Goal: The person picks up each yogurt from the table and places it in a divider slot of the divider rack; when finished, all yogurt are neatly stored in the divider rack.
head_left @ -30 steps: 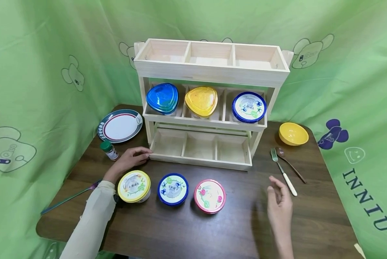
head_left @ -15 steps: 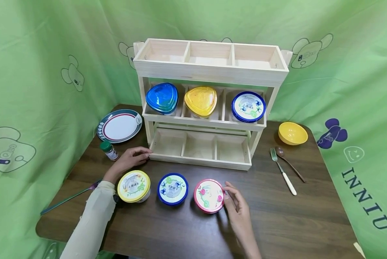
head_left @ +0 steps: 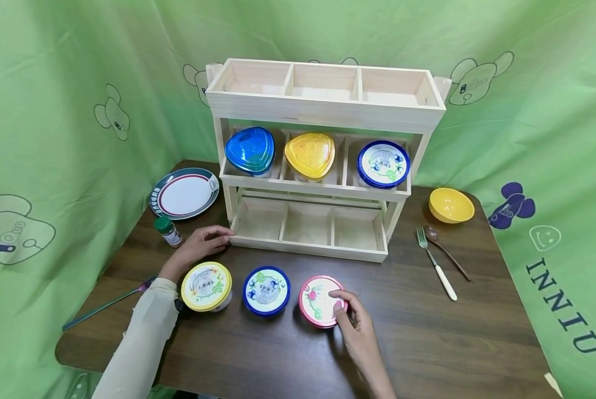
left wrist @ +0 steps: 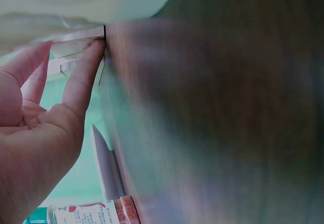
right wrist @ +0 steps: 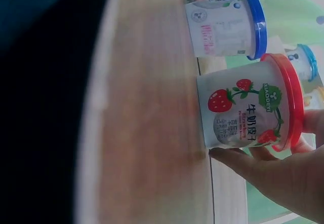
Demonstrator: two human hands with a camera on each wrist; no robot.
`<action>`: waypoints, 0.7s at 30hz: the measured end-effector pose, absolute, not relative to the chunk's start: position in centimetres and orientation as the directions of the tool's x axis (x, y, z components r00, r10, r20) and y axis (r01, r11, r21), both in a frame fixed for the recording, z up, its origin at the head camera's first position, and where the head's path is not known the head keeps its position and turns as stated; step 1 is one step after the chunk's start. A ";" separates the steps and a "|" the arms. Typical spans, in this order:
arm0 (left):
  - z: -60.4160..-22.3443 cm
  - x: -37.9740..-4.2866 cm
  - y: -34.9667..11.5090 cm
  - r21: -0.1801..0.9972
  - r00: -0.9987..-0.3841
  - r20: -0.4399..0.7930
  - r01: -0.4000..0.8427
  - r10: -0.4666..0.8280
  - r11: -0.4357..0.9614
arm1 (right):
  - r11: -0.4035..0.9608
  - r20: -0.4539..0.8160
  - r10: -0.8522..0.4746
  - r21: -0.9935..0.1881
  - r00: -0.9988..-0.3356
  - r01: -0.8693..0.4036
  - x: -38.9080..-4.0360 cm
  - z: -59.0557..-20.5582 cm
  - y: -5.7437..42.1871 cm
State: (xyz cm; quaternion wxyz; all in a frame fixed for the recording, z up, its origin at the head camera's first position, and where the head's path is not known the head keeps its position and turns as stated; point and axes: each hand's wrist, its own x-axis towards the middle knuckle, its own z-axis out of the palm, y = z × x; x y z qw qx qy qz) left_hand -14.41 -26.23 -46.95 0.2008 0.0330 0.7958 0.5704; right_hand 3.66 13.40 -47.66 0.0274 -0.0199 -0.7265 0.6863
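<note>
My right hand grips the right side of a white tub with a red lid, its fingers over the lid and its thumb lower on the side. In the right wrist view this strawberry-printed tub stands upright on the table. To its left are a blue-lidded tub and a yellow-lidded tub. My left hand touches the front left corner of the wooden rack with its fingertips. The left wrist view shows the fingers extended to the rack's edge.
On the rack's middle tier sit a blue-lidded container, a yellow-lidded one and a blueberry tub. A plate and spice jar stand left. A bowl, fork and spoon lie right.
My right hand has moved left from the right part of the table to the red-lidded tub, and its fingers have come over the lid. My left hand has stayed at the rack.
</note>
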 end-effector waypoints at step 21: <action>-46.9 -14.4 -26.2 0.920 -0.915 -0.279 -0.169 0.291 0.353 | 0.118 0.078 0.313 -0.992 -0.947 -0.043 3.4 -45.8 18.9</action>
